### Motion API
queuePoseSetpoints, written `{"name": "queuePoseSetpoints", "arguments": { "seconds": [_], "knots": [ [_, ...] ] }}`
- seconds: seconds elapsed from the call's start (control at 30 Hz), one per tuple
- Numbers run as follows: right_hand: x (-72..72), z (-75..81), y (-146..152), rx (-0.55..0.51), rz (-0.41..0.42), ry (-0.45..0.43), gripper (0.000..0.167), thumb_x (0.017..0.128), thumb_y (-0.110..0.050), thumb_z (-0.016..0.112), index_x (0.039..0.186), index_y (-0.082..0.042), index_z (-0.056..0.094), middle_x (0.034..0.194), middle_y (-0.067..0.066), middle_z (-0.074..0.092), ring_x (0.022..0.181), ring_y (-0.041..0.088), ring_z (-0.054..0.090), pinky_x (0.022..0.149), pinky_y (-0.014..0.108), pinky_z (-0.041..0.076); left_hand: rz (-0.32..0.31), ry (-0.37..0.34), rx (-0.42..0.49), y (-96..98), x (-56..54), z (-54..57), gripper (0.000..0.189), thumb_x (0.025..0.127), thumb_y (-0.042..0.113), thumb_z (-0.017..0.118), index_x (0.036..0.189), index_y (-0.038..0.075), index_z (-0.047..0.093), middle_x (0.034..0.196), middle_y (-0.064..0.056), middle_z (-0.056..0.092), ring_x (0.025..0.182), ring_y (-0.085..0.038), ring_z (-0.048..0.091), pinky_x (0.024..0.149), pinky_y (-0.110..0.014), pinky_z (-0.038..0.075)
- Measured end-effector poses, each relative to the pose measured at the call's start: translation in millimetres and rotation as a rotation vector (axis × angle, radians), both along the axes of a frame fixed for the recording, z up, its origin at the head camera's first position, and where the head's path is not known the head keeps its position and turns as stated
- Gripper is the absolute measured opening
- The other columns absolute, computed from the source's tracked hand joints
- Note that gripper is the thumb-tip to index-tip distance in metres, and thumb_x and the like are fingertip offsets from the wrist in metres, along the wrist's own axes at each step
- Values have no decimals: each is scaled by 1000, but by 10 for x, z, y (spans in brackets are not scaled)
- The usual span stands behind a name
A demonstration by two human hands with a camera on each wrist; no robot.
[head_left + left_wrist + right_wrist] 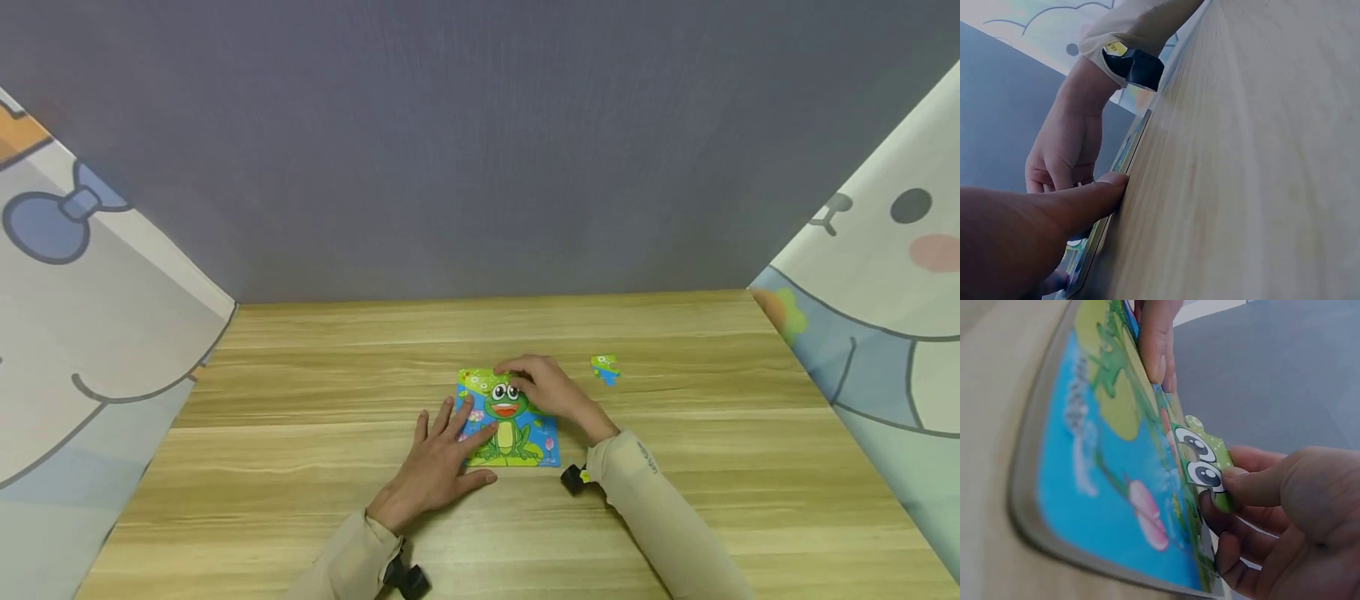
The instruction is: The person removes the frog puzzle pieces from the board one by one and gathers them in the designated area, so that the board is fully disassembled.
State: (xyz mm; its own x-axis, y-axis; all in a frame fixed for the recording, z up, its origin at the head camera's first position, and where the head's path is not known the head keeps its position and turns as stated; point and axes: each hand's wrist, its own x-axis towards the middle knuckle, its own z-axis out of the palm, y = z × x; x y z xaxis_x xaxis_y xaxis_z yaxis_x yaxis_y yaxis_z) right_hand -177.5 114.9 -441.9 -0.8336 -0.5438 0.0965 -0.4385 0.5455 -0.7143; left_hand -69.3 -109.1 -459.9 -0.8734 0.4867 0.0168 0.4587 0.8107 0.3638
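Note:
A frog jigsaw puzzle (pixel 550 452) lies on the wooden table in front of me, its picture showing a green frog on blue water. My right hand (pixel 553 390) is over its upper right part. Between thumb and fingers, that hand pinches a puzzle piece (pixel 1205 453) bearing the frog's two eyes; the piece stands tilted up from the board in the right wrist view. My left hand (pixel 435 467) rests with spread fingers on the puzzle's left side, its thumb by the lower edge. In the left wrist view the left thumb (pixel 1094 197) lies along the board's edge.
One loose green and blue puzzle piece (pixel 604 367) lies on the table (pixel 337 358) to the right of the board. A grey wall (pixel 480 167) stands behind the table, with cartoon-printed panels on both sides.

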Motion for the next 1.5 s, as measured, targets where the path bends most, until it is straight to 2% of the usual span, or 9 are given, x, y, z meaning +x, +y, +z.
{"name": "queuePoseSetpoints", "arguments": {
  "seconds": [0.27,0.4,0.63,0.8,0.97,1.2,1.5],
  "knots": [
    [-10,-65,35,-66,-117,-48,14,92,-5,70,105,-5,73,98,8,75,87,15,68,81,33,57,-2,-9,5,3,17,-8,64,92,54,64,147,24,52,165,-19,26,151,-51,22,111,-78,20],
    [-18,-62,45,-94,-140,-47,12,90,-6,72,102,-5,74,95,8,75,84,14,68,78,31,57,-1,-4,5,4,22,-4,64,92,54,64,147,25,52,165,-19,26,151,-51,22,111,-78,20],
    [-35,-23,70,-173,-169,-63,12,92,-9,71,102,-5,75,95,10,77,79,11,68,72,24,55,0,1,5,7,25,-2,63,92,54,64,148,26,51,166,-19,26,151,-51,21,111,-78,21],
    [-43,25,128,-185,-183,-70,14,93,-11,71,103,-5,76,98,12,77,79,11,67,71,22,53,3,3,-1,6,26,-2,63,92,54,64,147,26,52,166,-19,26,151,-51,21,111,-77,20],
    [-49,49,240,-207,-200,-97,17,93,-12,70,106,-1,75,99,15,76,79,10,65,70,21,52,5,-10,-7,3,26,-6,64,92,55,63,148,27,50,166,-17,24,152,-50,19,113,-77,19],
    [-58,61,446,-235,-262,-140,19,93,-12,70,106,1,75,100,18,76,75,7,62,64,20,49,4,4,-8,7,9,-13,65,91,56,64,148,27,51,166,-17,25,152,-50,20,112,-77,20],
    [-55,88,731,-243,-292,-145,22,95,-9,67,111,5,72,107,23,74,78,4,62,70,19,51,10,6,-5,5,11,-13,63,92,53,64,148,27,51,166,-18,25,152,-50,20,112,-77,19]
  ]
}}
